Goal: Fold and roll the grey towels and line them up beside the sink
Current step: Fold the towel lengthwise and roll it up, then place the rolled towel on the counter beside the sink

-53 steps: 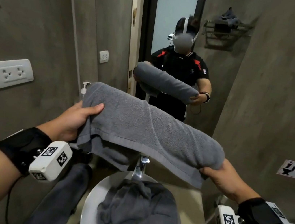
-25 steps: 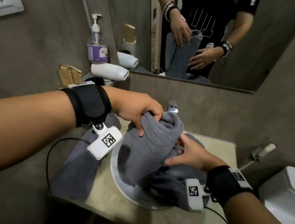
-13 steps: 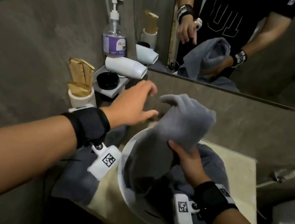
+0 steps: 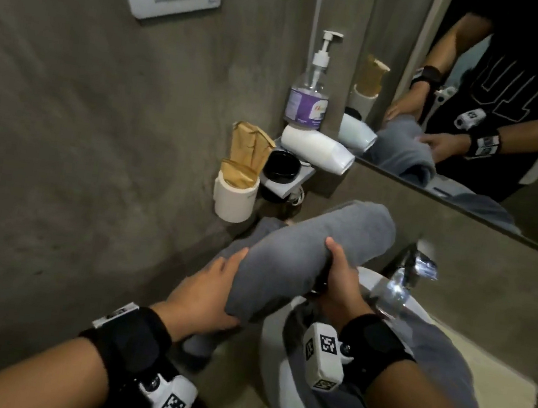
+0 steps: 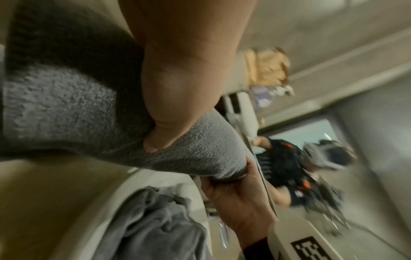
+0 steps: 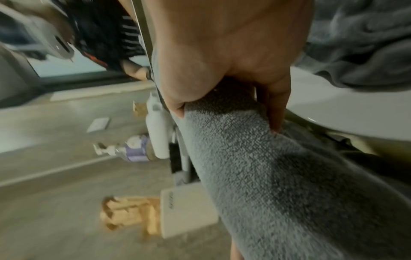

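Observation:
A rolled grey towel [image 4: 305,254] lies slanted over the counter left of the white sink [image 4: 270,342]. My left hand [image 4: 206,295] cups its near end, and the thumb [image 5: 160,137] presses into the pile. My right hand [image 4: 341,283] grips the roll at mid-length from the sink side, fingers wrapped round it [image 6: 278,105]. Under the roll, against the wall, lies another rolled grey towel [image 4: 203,345], mostly hidden. A loose grey towel [image 4: 409,379] is heaped in the sink bowl.
A chrome faucet [image 4: 402,278] stands behind the bowl. At the back left are a white cup of brown packets [image 4: 233,199], a black dish [image 4: 281,167], a white hair dryer [image 4: 316,150] and a soap pump bottle [image 4: 308,102]. The concrete wall is close on the left; a mirror [image 4: 517,100] hangs above.
The roll went from upright over the sink, in my right hand alone, to slanted left of the bowl. My left hand came back onto its near end. My view swung left.

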### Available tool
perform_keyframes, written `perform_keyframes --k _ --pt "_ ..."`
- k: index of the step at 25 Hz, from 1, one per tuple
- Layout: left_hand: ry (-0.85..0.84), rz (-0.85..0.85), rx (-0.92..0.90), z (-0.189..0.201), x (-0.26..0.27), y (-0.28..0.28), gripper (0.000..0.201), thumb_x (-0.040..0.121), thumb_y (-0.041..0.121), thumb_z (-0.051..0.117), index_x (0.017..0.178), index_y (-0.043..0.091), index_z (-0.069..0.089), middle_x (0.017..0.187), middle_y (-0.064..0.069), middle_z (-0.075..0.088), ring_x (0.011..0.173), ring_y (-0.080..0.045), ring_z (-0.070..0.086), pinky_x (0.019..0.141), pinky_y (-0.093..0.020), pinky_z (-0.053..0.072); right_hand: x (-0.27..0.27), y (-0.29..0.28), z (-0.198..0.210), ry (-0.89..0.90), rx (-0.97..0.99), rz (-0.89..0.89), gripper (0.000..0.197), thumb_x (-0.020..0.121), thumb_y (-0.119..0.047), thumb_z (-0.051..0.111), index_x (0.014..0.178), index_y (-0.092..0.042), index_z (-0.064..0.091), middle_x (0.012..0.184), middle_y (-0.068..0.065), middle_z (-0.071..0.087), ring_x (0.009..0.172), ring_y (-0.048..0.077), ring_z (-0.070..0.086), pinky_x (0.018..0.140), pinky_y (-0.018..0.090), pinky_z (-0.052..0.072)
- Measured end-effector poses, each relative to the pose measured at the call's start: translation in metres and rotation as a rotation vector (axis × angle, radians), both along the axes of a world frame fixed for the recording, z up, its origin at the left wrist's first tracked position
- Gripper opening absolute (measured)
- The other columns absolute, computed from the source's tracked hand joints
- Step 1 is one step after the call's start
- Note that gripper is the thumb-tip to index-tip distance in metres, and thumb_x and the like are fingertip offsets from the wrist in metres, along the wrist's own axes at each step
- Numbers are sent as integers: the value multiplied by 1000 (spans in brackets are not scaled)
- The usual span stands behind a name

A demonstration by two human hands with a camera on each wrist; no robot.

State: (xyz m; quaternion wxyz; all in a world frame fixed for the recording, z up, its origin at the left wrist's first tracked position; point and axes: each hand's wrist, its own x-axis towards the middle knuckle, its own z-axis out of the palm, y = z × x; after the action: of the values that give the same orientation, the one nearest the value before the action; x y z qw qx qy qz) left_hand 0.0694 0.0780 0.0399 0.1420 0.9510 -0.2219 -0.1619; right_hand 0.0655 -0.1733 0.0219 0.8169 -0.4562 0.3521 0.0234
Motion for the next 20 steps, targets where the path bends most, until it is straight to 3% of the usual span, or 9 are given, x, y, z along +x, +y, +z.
perform_keyframes --k 4,6,10,12,14,16,17,18,20 --pt "39 136 -41 -26 -10 59 124 65 63 73 153 47 -13 153 -1 36 124 -29 58 94 -39 50 28 52 -19 69 17 248 104 66 -66 80 150 -29 32 137 12 57 111 37 61 81 54 58" --pt "-14 220 -49 -35 -10 72 118 65 62 73 154 45 -3 145 0 43 122 -29 59 92 -40 51 45 70 -24 80 38 317 87 74 -61 78 144 -23 43 131 10 61 106 35 62 71 47 58" --pt "-134 355 50 -57 2 76 104 73 60 74 157 31 18 138 -1 49 121 -27 60 93 -41 51 79 88 -40 62 -4 336 50 91 -44 70 125 -9 60 104 10 70 87 30 67 51 34 57" --pt "-202 405 110 -68 2 71 101 73 59 74 156 27 27 129 -3 55 114 -27 63 90 -41 51 92 89 -47 1 -74 318 38 97 -33 65 124 -7 63 98 9 72 81 26 69 48 30 55" --pt "-265 396 207 -76 3 62 100 64 53 83 150 20 44 114 -6 62 98 -29 67 79 -41 52 99 84 -57 -6 -132 321 29 100 -31 61 119 -9 64 92 8 71 72 22 70 49 29 54" --pt "-335 371 225 -84 5 54 99 51 44 92 139 14 57 108 -10 66 88 -31 67 72 -40 51 97 79 -70 -10 -133 316 28 102 -29 57 125 -13 60 106 12 69 82 26 70 62 37 56" --pt "-316 360 233 -87 7 51 98 54 44 91 141 15 55 116 -11 65 94 -31 66 76 -40 50 95 76 -76 -13 -114 314 32 104 -26 54 133 -14 54 119 14 66 94 30 68 70 40 55" --pt "-273 361 261 -90 9 49 99 63 48 86 147 18 46 128 -10 59 104 -29 63 83 -40 48 90 73 -78 -17 -114 338 37 104 -25 53 140 -18 47 130 13 62 103 32 65 73 40 54" --pt "-197 357 335 -100 11 53 101 74 58 75 155 23 25 145 -6 43 120 -25 53 95 -38 42 79 69 -76 -49 -212 444 49 103 -23 54 148 -28 35 142 7 55 108 27 63 68 34 54"
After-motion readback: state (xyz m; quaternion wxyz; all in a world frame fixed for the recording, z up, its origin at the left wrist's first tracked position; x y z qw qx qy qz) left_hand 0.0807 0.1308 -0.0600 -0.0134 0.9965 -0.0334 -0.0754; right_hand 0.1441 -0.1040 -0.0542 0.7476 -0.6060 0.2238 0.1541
